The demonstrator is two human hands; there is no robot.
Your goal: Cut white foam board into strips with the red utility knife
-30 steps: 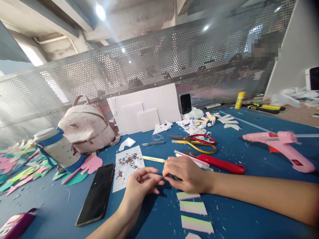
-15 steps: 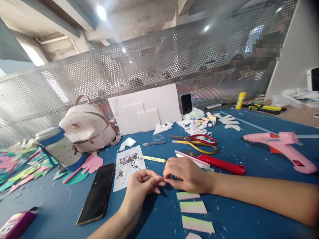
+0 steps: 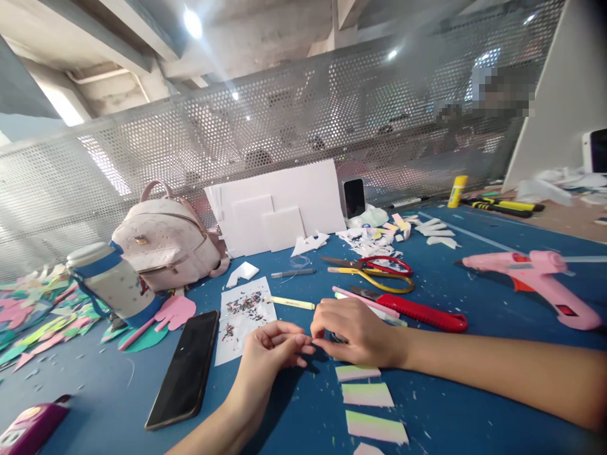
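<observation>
My left hand [image 3: 275, 349] and my right hand [image 3: 353, 332] meet fingertip to fingertip low over the blue table [image 3: 303, 417]. Thumb and fingers are pinched together on each; anything between them is too small to make out. Left of my left hand lies a white paper sheet [image 3: 237, 344] strewn with tiny dark and coloured bits. A pale yellow pen [image 3: 291, 303] rests just beyond the hands. Several green-to-pink foam strips [image 3: 367, 395] lie in a column below my right hand, and a red-handled cutter [image 3: 427, 311] sits behind that wrist.
A black phone [image 3: 184, 370] lies at left, near a bottle [image 3: 114, 284] and a backpack [image 3: 165, 243]. Scissors [image 3: 374, 270] and white scraps [image 3: 370, 243] are farther back. At right is a pink glue gun [image 3: 535, 278]. White boards [image 3: 313, 189] lean against the perforated screen.
</observation>
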